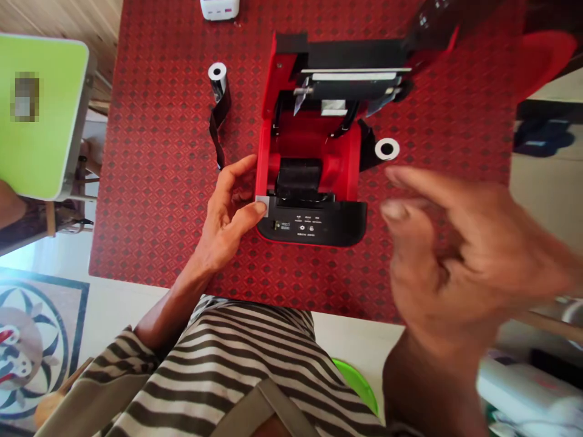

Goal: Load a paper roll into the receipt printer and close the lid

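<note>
A red and black label printer [314, 223] stands on the table with its lid [350, 54] raised. My left hand [225, 221] grips its left side, thumb on the black front panel's corner and fingers along the red wall. Inside the bay sits a black roll [298, 176]. My right hand [473, 243] is raised to the right of the printer, close to the camera, thumb and index finger apart with nothing seen between them. Beyond its fingertips lies a roll of black ribbon [387, 149] with a white core; its loose strip runs toward the printer's right side.
Another ribbon roll [217, 71] lies left of the printer, its black tail hanging toward my left hand. A white device [220, 8] is at the far edge of the red patterned table [150, 200]. A green-topped table [45, 139] stands at left, a person's arm beside it.
</note>
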`<state>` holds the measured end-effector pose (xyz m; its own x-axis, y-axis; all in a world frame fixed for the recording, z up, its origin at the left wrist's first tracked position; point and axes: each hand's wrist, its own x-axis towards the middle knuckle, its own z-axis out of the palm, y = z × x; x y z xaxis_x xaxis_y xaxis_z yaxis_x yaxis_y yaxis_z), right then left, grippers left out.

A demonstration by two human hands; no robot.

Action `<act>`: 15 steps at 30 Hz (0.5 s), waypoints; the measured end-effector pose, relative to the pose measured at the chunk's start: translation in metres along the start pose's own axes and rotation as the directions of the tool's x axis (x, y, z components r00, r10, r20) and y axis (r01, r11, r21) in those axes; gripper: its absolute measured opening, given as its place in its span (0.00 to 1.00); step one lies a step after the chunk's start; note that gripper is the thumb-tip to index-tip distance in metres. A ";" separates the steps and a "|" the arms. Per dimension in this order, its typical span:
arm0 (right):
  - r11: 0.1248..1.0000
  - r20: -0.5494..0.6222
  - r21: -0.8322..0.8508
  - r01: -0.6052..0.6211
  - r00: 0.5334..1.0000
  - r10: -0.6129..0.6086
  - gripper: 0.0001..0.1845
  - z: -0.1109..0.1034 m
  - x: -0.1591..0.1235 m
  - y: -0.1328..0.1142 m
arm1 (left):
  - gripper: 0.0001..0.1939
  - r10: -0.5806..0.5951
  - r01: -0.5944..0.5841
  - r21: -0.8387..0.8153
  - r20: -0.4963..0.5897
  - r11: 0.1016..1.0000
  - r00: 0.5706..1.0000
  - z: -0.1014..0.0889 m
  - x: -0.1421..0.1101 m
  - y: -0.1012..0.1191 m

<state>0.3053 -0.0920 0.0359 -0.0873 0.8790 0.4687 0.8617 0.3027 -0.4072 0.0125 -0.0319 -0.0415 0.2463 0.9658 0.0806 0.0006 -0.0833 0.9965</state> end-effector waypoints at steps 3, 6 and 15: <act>0.971 0.108 0.030 0.236 0.965 -0.238 0.15 0.003 0.058 -0.006 | 0.43 -0.019 0.020 -0.003 0.013 1.000 1.000 0.001 -0.003 0.003; 0.947 0.367 0.042 0.317 0.877 -0.310 0.13 0.023 0.099 -0.003 | 0.42 -0.037 0.037 -0.029 0.015 0.999 0.999 0.002 -0.005 0.008; 0.906 0.540 0.004 0.423 0.762 -0.358 0.09 0.067 0.115 0.021 | 0.42 -0.042 0.042 -0.007 -0.014 0.999 0.999 0.006 -0.007 0.010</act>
<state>0.2794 0.0398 0.0283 -0.6445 0.7604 0.0798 0.7421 0.6473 -0.1741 0.0163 -0.0411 -0.0317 0.2324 0.9719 0.0386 0.0046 -0.0408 0.9992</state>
